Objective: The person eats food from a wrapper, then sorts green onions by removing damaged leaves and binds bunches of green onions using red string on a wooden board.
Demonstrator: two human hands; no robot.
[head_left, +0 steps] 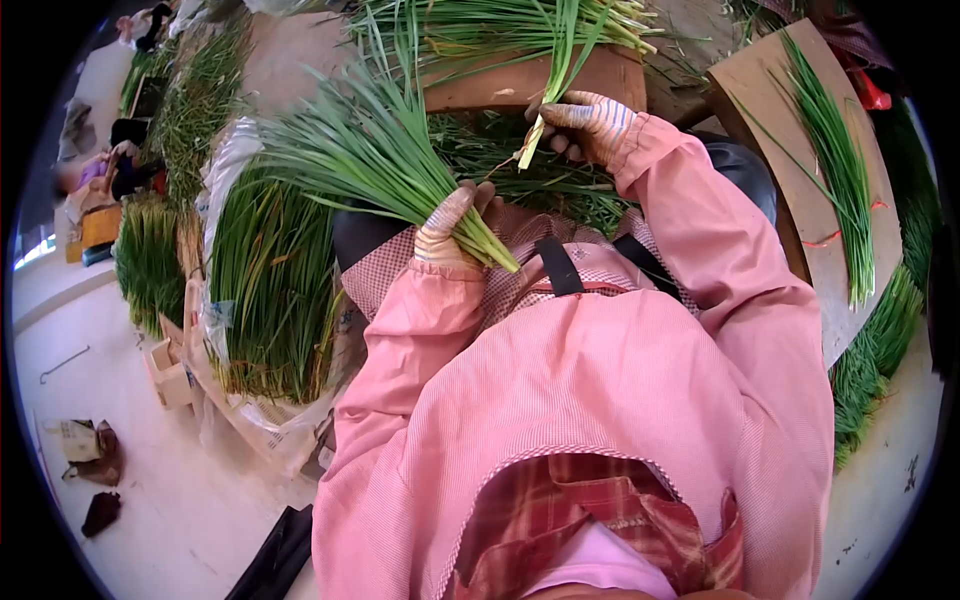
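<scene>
My left hand [452, 228], in a striped work glove with dark fingertips, is closed around the pale stem ends of a thick bunch of garlic chives [370, 150]. The long leaves fan out up and to the left. My right hand [592, 125], gloved the same way, pinches a thin clump of chives [555, 70] near its pale base, with the leaves pointing up. A withered brown strand hangs between the two hands, by the right fingertips. Loose green leaves [510, 165] lie below and behind both hands.
A wooden board [540, 85] ahead bears a pile of chives [510, 25]. At right, another board [800, 90] holds a chive bundle [835, 150] and red ties. A plastic-lined container [225, 290] packed with chives stands at left. Another person [95, 180] sits far left.
</scene>
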